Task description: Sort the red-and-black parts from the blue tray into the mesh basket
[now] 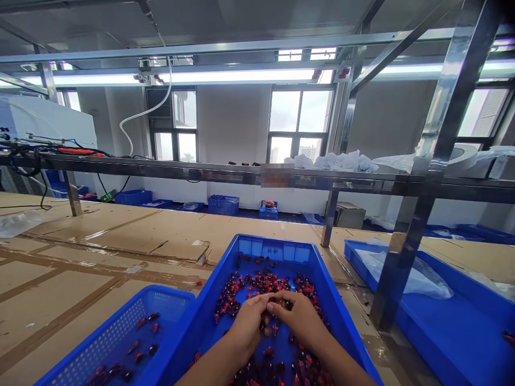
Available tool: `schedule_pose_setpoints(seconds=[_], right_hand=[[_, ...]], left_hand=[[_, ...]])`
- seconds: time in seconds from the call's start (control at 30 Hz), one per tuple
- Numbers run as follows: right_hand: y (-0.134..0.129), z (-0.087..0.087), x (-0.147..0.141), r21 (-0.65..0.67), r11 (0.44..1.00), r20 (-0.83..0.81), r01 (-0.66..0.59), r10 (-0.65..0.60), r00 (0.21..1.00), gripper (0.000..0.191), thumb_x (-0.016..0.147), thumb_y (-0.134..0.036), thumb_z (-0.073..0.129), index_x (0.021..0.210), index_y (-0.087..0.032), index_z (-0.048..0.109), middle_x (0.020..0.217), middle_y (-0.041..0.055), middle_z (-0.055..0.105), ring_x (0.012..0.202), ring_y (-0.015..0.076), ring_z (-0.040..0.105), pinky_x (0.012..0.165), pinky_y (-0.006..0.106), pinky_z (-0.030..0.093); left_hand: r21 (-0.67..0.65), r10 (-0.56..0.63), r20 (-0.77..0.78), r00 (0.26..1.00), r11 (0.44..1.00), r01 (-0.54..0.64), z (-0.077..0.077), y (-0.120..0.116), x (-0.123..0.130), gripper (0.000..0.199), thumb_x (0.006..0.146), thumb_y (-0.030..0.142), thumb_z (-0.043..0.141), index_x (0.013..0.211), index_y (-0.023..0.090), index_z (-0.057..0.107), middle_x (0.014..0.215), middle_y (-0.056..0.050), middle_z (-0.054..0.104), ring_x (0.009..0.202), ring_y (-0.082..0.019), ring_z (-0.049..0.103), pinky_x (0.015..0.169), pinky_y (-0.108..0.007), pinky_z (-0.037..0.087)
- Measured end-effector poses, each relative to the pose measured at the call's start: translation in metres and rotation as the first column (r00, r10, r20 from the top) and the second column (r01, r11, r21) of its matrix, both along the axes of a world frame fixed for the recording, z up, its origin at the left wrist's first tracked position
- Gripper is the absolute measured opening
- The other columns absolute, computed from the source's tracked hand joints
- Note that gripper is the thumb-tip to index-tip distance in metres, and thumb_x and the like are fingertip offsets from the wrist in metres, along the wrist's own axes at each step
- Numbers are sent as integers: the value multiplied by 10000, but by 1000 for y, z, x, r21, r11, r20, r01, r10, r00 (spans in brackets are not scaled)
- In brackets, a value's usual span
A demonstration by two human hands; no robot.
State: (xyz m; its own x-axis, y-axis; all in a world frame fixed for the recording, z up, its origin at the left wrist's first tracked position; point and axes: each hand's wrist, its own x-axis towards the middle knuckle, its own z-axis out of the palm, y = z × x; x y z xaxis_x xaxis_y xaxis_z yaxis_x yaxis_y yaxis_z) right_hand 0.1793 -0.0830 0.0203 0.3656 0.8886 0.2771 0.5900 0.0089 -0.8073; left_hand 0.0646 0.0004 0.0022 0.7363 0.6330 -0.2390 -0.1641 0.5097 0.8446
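My left hand point(248, 320) and my right hand point(300, 319) meet over a deep blue tray point(351, 335). The fingertips of both are pinched together, touching each other. Whatever they hold is small and mostly covered by the fingers. Many small red-and-black pieces point(267, 281) lie scattered below and beyond the hands, spread over the tray floor. Their exact kind is too small to tell. Left of this tray, a blue perforated basket point(116, 316) holds several similar dark red pieces point(139, 355).
Brown cardboard point(60, 300) with taped seams covers the table. To the right, a metal post point(406, 252) rises beside another blue tray point(454, 327) containing clear plastic bags point(422, 276). A metal shelf rail point(225, 174) crosses ahead, with white crumpled material point(338, 161) on it.
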Motion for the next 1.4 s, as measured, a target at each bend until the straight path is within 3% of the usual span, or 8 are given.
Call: schedule_pose_setpoints(seconds=[0.3, 0.47, 0.6, 0.7, 0.83, 1.13, 1.3, 1.4], right_hand=[[-12, 18, -8, 185, 976, 338, 113, -171, 925, 302, 848, -248, 522, 1118, -241, 658, 937, 43, 721, 733, 197, 645, 707, 303, 465], [-16, 20, -7, 138, 985, 659, 103, -169, 733, 218, 885, -268, 501, 1025, -219, 660, 931, 78, 714, 764, 222, 662, 649, 290, 409], [-18, 25, -7, 114, 988, 722, 107, -157, 674, 211, 918, -304, 472, 903, -193, 651, 819, 81, 686, 703, 202, 630, 600, 275, 339], [-20, 28, -8, 142, 984, 613, 107, -173, 771, 201, 887, -335, 510, 803, -194, 626, 768, 63, 654, 667, 175, 580, 584, 265, 302], [-20, 25, -6, 166, 984, 28, 64, -70, 997, 260, 830, -331, 512, 606, -198, 509, 559, -12, 495, 545, 133, 455, 527, 243, 292], [-6, 16, -6, 177, 984, -487, 2, 86, 869, 216, 773, -238, 398, 818, -172, 599, 652, -22, 565, 346, 79, 364, 316, 207, 216], [-12, 26, -7, 291, 956, -82, 17, 7, 997, 171, 807, -199, 529, 790, -193, 699, 676, 4, 628, 613, 139, 564, 602, 252, 436], [-18, 32, -3, 290, 953, 224, -89, 22, 974, 173, 804, -235, 628, 953, -226, 716, 774, 17, 656, 726, 167, 595, 698, 278, 450]], left_hand=[[11, -94, -274, 957, 995, 101, -4, 2, 1, 325, 838, 510, 511, 833, 187, 554, 565, 50, 436, 385, -55, 284, 397, -169, 126], [-28, -140, -183, 973, 990, 137, -3, 2, 2, 165, 777, 342, 515, 809, 183, 544, 603, 44, 433, 407, -59, 316, 388, -173, 151], [24, -69, -75, 995, 997, 71, 1, 1, 4, 342, 750, 473, 632, 936, 197, 555, 659, 54, 438, 441, -47, 320, 388, -164, 139], [2, -44, -10, 999, 999, 44, 8, 1, 2, 492, 717, 610, 673, 915, 178, 545, 660, 60, 414, 441, -29, 273, 390, -163, 104], [-142, -106, 31, 994, 984, 110, 17, 3, -4, 599, 687, 742, 620, 849, 175, 517, 632, 78, 335, 431, -19, 224, 390, -168, 64], [45, -139, -69, 988, 989, 143, 14, -5, 0, 614, 695, 786, 547, 722, 180, 449, 614, 67, 359, 434, -27, 244, 407, -171, 76], [109, -142, -13, 990, 984, 143, 14, -9, -1, 630, 690, 803, 530, 744, 178, 477, 609, 62, 377, 446, -36, 253, 401, -170, 87], [110, -98, -1, 995, 989, 98, 14, -8, -1, 635, 682, 809, 534, 747, 180, 479, 593, 65, 374, 448, -39, 254, 396, -168, 93]])
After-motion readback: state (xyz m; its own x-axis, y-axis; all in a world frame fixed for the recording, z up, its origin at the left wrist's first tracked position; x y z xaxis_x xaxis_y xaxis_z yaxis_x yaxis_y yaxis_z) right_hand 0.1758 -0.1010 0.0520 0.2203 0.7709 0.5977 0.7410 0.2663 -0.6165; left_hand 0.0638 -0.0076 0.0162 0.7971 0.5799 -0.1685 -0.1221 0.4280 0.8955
